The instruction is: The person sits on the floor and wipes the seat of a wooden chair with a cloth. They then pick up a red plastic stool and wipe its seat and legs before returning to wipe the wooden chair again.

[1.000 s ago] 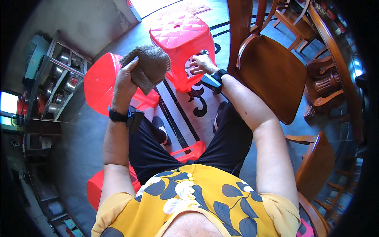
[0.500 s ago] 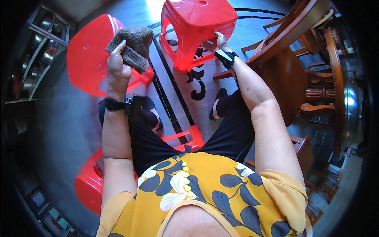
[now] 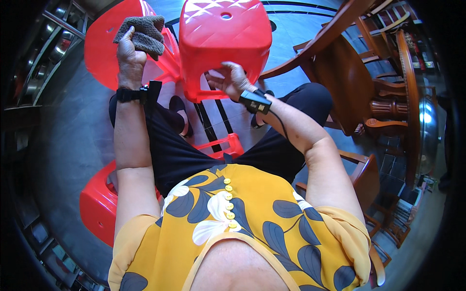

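Grey flr (image 3: 73,140), wdn chair (image 3: 342,80) R, metal rack (image 3: 64,25) L

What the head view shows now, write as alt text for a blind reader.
The person's left hand holds up a folded gray-brown textured cloth, while the loosely open right hand is at the near side of a red plastic stool with a diamond pattern on top. A second red plastic stool shows behind the cloth; a brown wooden chair is at the right.
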A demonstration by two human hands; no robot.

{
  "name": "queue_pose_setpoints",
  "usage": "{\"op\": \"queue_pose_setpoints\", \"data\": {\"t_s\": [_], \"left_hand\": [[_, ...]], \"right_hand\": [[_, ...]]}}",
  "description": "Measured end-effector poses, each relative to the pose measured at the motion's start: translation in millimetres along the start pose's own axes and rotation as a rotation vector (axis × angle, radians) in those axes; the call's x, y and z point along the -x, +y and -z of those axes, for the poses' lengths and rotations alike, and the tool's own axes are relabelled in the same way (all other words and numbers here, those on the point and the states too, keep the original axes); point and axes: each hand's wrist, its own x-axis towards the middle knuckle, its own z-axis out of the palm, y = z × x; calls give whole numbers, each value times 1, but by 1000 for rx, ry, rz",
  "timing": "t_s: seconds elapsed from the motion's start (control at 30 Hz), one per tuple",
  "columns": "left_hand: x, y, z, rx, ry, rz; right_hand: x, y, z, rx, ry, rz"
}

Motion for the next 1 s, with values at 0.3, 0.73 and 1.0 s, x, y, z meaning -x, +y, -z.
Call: {"op": "queue_pose_setpoints", "data": {"t_s": [0.3, 0.73, 1.0], "left_hand": [[36, -2, -23, -75, -164, 17], [101, -76, -10, -1966, -1211, -608], [94, -85, -8, -1702, -965, -484]], "right_hand": [[50, 63, 33, 29, -72, -89], [100, -19, 44, 771, -287, 860], [23, -59, 88, 836, 372, 777]]}}
